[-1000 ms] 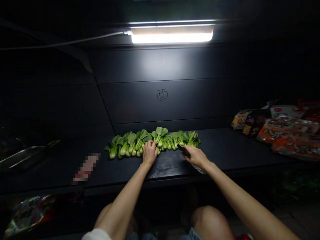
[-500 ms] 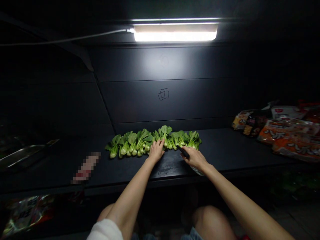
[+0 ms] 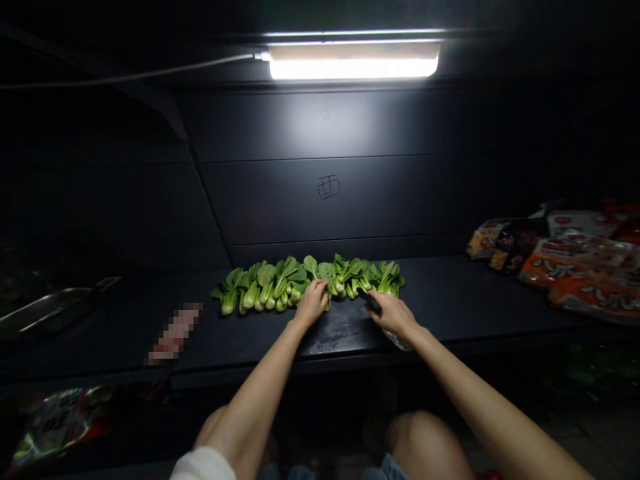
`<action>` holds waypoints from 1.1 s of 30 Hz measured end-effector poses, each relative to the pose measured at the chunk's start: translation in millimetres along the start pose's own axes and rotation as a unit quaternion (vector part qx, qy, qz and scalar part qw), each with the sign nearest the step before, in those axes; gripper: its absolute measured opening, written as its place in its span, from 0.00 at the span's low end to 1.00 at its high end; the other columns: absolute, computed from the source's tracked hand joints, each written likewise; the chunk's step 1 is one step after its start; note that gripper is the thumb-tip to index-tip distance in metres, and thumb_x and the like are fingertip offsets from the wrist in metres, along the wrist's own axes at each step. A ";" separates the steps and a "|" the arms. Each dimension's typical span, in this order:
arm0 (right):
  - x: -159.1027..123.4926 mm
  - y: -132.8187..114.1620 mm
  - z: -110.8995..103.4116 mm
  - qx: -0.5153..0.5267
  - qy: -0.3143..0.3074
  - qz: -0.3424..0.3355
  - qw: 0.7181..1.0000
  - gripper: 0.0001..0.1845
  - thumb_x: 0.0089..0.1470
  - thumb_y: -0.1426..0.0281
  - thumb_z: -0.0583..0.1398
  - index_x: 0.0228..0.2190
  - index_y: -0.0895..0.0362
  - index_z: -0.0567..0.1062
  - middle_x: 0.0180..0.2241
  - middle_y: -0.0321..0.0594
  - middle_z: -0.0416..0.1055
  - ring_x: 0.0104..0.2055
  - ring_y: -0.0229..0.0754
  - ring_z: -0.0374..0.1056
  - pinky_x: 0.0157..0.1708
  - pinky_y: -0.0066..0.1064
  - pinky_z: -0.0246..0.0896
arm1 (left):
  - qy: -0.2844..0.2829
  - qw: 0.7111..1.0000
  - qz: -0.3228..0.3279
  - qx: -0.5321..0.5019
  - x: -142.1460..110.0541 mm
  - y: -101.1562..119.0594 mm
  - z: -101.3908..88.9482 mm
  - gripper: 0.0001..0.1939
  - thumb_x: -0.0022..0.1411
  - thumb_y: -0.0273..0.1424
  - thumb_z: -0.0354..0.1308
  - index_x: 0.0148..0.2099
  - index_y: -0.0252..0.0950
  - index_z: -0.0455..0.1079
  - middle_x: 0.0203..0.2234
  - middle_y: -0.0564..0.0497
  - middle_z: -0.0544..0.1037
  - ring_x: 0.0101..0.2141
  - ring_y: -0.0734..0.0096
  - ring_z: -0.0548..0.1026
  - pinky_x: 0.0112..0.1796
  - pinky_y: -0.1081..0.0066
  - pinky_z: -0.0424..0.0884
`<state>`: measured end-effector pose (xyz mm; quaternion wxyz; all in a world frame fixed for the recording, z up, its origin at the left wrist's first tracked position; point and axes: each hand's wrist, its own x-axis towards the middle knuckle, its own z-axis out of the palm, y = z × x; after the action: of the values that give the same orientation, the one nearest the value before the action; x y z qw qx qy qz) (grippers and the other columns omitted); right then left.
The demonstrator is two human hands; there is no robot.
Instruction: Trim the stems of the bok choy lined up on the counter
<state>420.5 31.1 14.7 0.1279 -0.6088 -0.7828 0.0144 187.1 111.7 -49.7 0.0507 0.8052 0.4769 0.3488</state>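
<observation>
- Row of green-leafed, pale-stemmed bok choy lies side by side on matte black countertop, approx. mid-counter, leaves to wall, stem bases to person: pale ends sit within easy reach.
- Person's left hand rests on stems mid-row, fingers part-curled, slightly spread, steadying plants; firm grip or not, can't tell.
- Right hand, just off row's right end, fingers curled shut round slim black handle; blade, if any, hidden.
- Clear object sits under right wrist.
- Far left: steel tray, blurred pinkish item.
- Far right: orange printed packets, piled well apart from row.
- Above: white strip light, lighting row.
</observation>
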 end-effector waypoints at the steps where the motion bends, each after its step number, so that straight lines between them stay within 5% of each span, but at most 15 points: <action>1: 0.3 -2.0 -0.4 0.001 0.001 -0.004 1.000 0.18 0.58 0.66 0.54 0.49 0.55 0.70 0.45 0.45 0.74 0.46 0.45 0.69 0.41 0.29 0.58 | 0.002 1.000 -0.002 0.004 -1.4 -2.0 -1.4 0.20 0.59 0.24 0.51 0.55 0.35 0.66 0.49 0.43 0.70 0.50 0.63 0.69 0.52 0.62 0.66; 7: 4.2 -17.4 -1.4 0.012 0.000 -0.021 1.000 0.17 0.58 0.66 0.54 0.49 0.55 0.70 0.44 0.45 0.74 0.46 0.44 0.69 0.42 0.28 0.57 | -0.013 0.996 -0.030 0.080 -14.7 -1.5 -18.7 0.17 0.62 0.33 0.54 0.53 0.37 0.68 0.45 0.45 0.72 0.46 0.64 0.72 0.47 0.65 0.68; 14: 5.4 -25.5 -2.9 0.014 0.007 -0.017 1.000 0.17 0.58 0.65 0.53 0.48 0.55 0.71 0.44 0.46 0.74 0.47 0.45 0.69 0.43 0.30 0.58 | -0.113 0.965 -0.169 0.163 -20.7 27.4 -16.6 0.20 0.60 0.47 0.54 0.39 0.35 0.73 0.33 0.45 0.78 0.38 0.61 0.77 0.39 0.68 0.68; 21: 0.1 -15.2 -5.2 0.011 0.014 -0.020 1.000 0.19 0.58 0.65 0.53 0.50 0.55 0.70 0.46 0.45 0.74 0.47 0.45 0.69 0.43 0.29 0.58 | -0.090 0.949 -0.281 0.108 -13.0 36.3 -9.6 0.12 0.62 0.38 0.54 0.37 0.35 0.74 0.32 0.45 0.79 0.35 0.64 0.77 0.33 0.72 0.64; 27: 2.1 -12.5 0.0 0.018 0.017 -0.026 0.999 0.18 0.58 0.66 0.53 0.49 0.57 0.70 0.45 0.46 0.74 0.46 0.45 0.69 0.42 0.30 0.58 | 0.021 0.961 -0.273 0.035 9.8 31.1 -18.1 0.14 0.62 0.38 0.55 0.37 0.33 0.75 0.28 0.47 0.79 0.30 0.70 0.75 0.30 0.75 0.61; 33: 2.4 -8.0 3.0 0.025 0.012 -0.028 0.999 0.19 0.58 0.66 0.53 0.50 0.56 0.70 0.46 0.46 0.74 0.47 0.45 0.69 0.43 0.29 0.57 | -0.076 0.964 -0.248 0.055 32.6 24.4 -18.2 0.17 0.62 0.41 0.55 0.36 0.32 0.77 0.29 0.43 0.80 0.34 0.65 0.77 0.33 0.73 0.63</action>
<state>411.7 31.8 13.7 0.1532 -0.5836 -0.7971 0.0229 203.7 120.1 -9.1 0.1274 0.6873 0.6750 0.2363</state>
